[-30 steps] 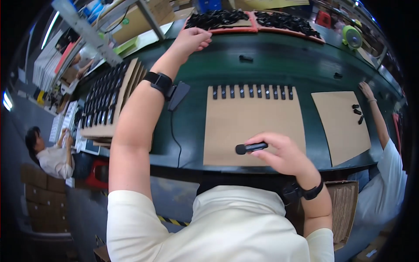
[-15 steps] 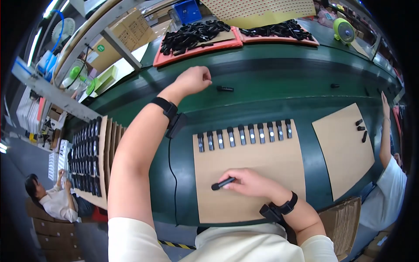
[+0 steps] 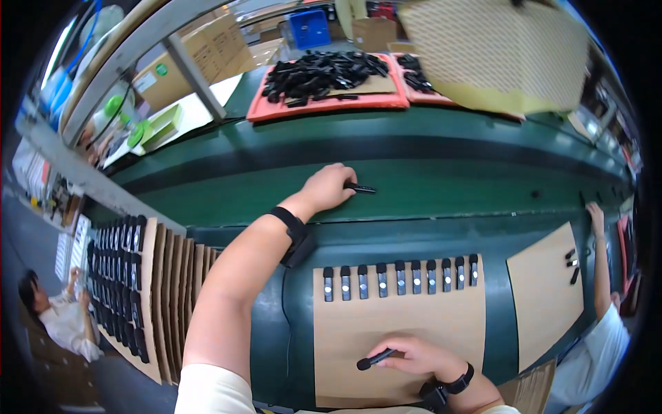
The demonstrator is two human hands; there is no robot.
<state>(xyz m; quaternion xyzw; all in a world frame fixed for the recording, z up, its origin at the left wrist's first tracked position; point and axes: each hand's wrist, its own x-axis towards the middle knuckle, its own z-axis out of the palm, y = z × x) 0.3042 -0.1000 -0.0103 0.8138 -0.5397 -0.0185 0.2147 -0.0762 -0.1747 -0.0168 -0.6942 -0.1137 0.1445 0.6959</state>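
My right hand (image 3: 414,357) grips a small black microphone (image 3: 374,359) with a rounded, foam-like head, just above a brown cardboard sheet (image 3: 400,317). Along the far edge of that sheet lies a row of several like microphones (image 3: 382,280), heads pointing away from me. Farther off, my left hand (image 3: 332,188) reaches over the green conveyor belt (image 3: 441,183). Its fingers are closed around one end of another black microphone (image 3: 364,189) lying there; the rest of that one sticks out to the right.
Pink trays (image 3: 331,108) heaped with black microphones stand beyond the belt. At left, cardboard layers (image 3: 164,297) carry rows of microphones. A second cardboard sheet (image 3: 548,293) with a few small black pieces lies at right, near a co-worker's arm (image 3: 600,255). Another person (image 3: 65,314) sits at far left.
My left hand has come down onto the microphone on the belt and closed on it. The view has shifted upward. My right hand still holds its microphone over the sheet.
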